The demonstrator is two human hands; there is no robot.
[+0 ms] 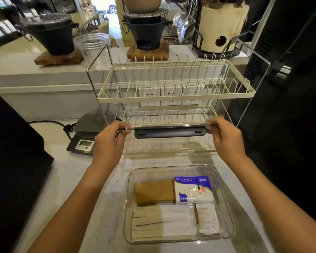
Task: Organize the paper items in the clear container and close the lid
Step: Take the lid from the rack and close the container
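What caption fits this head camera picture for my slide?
Both hands, left hand and right hand, hold the clear lid above the open container of paper items.

Clear lid (170, 125) held aloft, container (226, 212) open

Soft indoor light falls evenly on the pale counter (66, 172), while daylight blows out a doorway (102, 5) at top. Both side edges sink into near-black shadow. Wide-angle distortion bends the dish rack (173, 83) and far shelves; the upper left corner is smeared by motion blur.
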